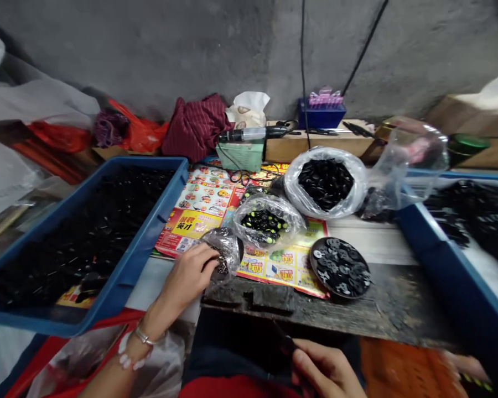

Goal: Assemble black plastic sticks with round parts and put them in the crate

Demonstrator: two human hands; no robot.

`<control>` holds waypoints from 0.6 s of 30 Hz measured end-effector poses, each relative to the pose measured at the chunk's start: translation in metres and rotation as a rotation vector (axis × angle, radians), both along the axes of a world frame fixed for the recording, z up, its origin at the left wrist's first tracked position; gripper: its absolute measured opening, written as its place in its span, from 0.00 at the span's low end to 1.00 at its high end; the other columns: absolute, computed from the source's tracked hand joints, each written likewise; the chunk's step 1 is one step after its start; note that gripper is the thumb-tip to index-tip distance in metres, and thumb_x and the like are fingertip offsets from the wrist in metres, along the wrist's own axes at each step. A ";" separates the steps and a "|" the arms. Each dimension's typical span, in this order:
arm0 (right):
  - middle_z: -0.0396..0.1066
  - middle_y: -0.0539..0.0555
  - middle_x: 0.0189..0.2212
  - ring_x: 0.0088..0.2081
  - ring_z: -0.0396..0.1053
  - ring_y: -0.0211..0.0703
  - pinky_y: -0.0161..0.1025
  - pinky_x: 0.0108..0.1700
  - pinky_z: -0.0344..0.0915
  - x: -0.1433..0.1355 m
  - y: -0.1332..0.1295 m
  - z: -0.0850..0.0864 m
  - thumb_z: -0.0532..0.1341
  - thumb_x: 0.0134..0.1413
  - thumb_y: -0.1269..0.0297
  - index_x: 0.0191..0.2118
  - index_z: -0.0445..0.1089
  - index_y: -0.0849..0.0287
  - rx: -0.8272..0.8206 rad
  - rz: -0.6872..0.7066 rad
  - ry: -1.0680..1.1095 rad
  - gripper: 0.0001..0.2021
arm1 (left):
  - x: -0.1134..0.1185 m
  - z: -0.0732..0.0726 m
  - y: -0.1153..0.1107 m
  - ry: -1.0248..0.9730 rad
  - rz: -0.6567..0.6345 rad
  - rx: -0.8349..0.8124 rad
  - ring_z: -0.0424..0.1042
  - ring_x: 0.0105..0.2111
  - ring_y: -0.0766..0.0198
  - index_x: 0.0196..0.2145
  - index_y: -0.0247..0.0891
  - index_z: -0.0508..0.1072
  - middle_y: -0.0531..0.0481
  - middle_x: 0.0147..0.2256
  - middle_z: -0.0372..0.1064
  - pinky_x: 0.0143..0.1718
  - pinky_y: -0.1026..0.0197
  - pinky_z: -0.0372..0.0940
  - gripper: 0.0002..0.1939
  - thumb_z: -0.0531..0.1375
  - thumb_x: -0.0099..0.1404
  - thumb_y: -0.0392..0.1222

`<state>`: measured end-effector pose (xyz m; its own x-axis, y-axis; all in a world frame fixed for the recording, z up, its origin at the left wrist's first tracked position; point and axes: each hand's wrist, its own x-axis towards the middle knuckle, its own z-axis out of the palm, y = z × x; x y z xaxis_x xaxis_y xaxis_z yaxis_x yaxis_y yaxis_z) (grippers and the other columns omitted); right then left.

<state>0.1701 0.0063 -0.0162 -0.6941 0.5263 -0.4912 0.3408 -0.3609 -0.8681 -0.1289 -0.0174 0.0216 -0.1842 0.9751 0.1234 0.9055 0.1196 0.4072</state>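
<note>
Right hand (324,366) has thumb and fingers pinched on a slim black piece (288,345), held low in front of the worn bench edge (344,315); long axis diagonal, narrow tip pointing away from the wearer and to the left, far end hidden by the hand. Left hand (196,266) has curled fingertips in a crinkled clear plastic bag (233,247) of tiny shiny bits, can't tell if they grip any. Round shallow dish (312,264) holds flat black pieces, some with holes.
</note>
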 end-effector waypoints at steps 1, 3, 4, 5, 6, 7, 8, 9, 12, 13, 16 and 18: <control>0.61 0.49 0.19 0.20 0.55 0.35 0.32 0.23 0.50 0.000 0.000 0.001 0.55 0.50 0.34 0.26 0.69 0.63 0.002 -0.011 -0.002 0.31 | -0.001 0.000 0.000 -0.015 0.001 0.012 0.73 0.39 0.56 0.36 0.35 0.76 0.45 0.37 0.74 0.43 0.57 0.65 0.09 0.55 0.66 0.34; 0.61 0.49 0.19 0.19 0.56 0.34 0.32 0.22 0.51 0.000 0.000 0.001 0.55 0.50 0.34 0.24 0.67 0.62 -0.001 -0.044 -0.002 0.30 | -0.005 0.001 0.000 -0.047 0.011 0.029 0.73 0.36 0.58 0.35 0.37 0.76 0.47 0.36 0.75 0.40 0.59 0.65 0.08 0.55 0.65 0.36; 0.62 0.49 0.19 0.19 0.56 0.34 0.32 0.22 0.51 0.000 0.000 0.001 0.55 0.50 0.34 0.24 0.67 0.62 -0.005 -0.060 -0.001 0.30 | -0.007 0.002 -0.001 -0.061 0.020 0.039 0.74 0.35 0.59 0.34 0.38 0.76 0.48 0.35 0.75 0.39 0.60 0.65 0.08 0.55 0.65 0.37; 0.62 0.49 0.19 0.19 0.57 0.34 0.32 0.22 0.52 0.001 0.000 0.000 0.56 0.50 0.34 0.24 0.66 0.62 -0.003 -0.073 0.001 0.29 | -0.008 0.004 -0.001 -0.074 0.028 0.052 0.74 0.35 0.59 0.34 0.39 0.75 0.49 0.35 0.76 0.39 0.61 0.65 0.08 0.56 0.65 0.37; 0.63 0.50 0.19 0.20 0.58 0.34 0.32 0.23 0.52 0.001 0.000 -0.001 0.56 0.50 0.35 0.25 0.67 0.62 -0.002 -0.074 0.008 0.29 | -0.009 0.006 -0.002 -0.087 0.038 0.068 0.74 0.35 0.60 0.34 0.39 0.75 0.50 0.35 0.76 0.39 0.62 0.65 0.08 0.56 0.65 0.38; 0.64 0.50 0.19 0.20 0.58 0.34 0.32 0.23 0.53 0.001 0.000 -0.003 0.57 0.51 0.36 0.25 0.68 0.62 0.002 -0.077 0.015 0.28 | -0.010 0.008 -0.002 -0.099 0.051 0.088 0.74 0.35 0.60 0.34 0.40 0.75 0.51 0.35 0.76 0.39 0.62 0.65 0.07 0.56 0.65 0.38; 0.65 0.50 0.20 0.20 0.58 0.34 0.31 0.23 0.53 0.002 -0.001 -0.004 0.57 0.52 0.37 0.26 0.68 0.63 0.003 -0.086 0.021 0.28 | -0.009 0.010 -0.003 -0.110 0.063 0.109 0.74 0.35 0.60 0.34 0.41 0.75 0.51 0.35 0.77 0.39 0.62 0.65 0.07 0.57 0.65 0.39; 0.65 0.50 0.20 0.19 0.59 0.34 0.31 0.23 0.53 0.002 -0.001 -0.005 0.57 0.52 0.38 0.26 0.69 0.63 0.002 -0.102 0.029 0.28 | -0.009 0.012 -0.002 -0.123 0.075 0.132 0.74 0.36 0.60 0.34 0.41 0.75 0.51 0.34 0.77 0.40 0.62 0.65 0.07 0.57 0.65 0.40; 0.67 0.50 0.19 0.18 0.58 0.33 0.31 0.22 0.52 0.003 -0.002 -0.009 0.57 0.53 0.38 0.27 0.72 0.64 -0.010 -0.171 0.051 0.28 | -0.006 0.013 -0.001 -0.162 0.112 0.177 0.74 0.37 0.59 0.32 0.41 0.75 0.51 0.34 0.77 0.40 0.62 0.66 0.07 0.58 0.64 0.42; 0.67 0.50 0.19 0.18 0.58 0.33 0.31 0.22 0.52 0.003 -0.002 -0.010 0.57 0.52 0.38 0.27 0.72 0.64 -0.014 -0.194 0.057 0.28 | -0.006 0.012 -0.001 -0.178 0.135 0.188 0.74 0.37 0.59 0.32 0.41 0.75 0.51 0.34 0.77 0.40 0.62 0.67 0.07 0.58 0.63 0.43; 0.68 0.51 0.19 0.18 0.59 0.32 0.30 0.21 0.53 0.004 -0.003 -0.011 0.59 0.52 0.39 0.28 0.74 0.64 -0.026 -0.234 0.060 0.28 | -0.008 0.009 0.001 -0.250 0.227 0.189 0.75 0.34 0.59 0.33 0.40 0.76 0.51 0.34 0.77 0.37 0.62 0.69 0.08 0.60 0.61 0.46; 0.68 0.51 0.19 0.17 0.59 0.32 0.30 0.21 0.53 0.006 -0.003 -0.012 0.59 0.52 0.39 0.29 0.74 0.64 -0.032 -0.258 0.062 0.27 | -0.009 0.009 0.002 -0.354 0.272 0.175 0.75 0.31 0.59 0.32 0.39 0.76 0.50 0.31 0.78 0.36 0.61 0.70 0.10 0.62 0.59 0.49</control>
<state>0.1757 0.0036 -0.0282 -0.5685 0.6746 -0.4709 0.1805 -0.4561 -0.8714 -0.1376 -0.0155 0.0307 -0.4904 0.8558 0.1646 0.6529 0.2356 0.7198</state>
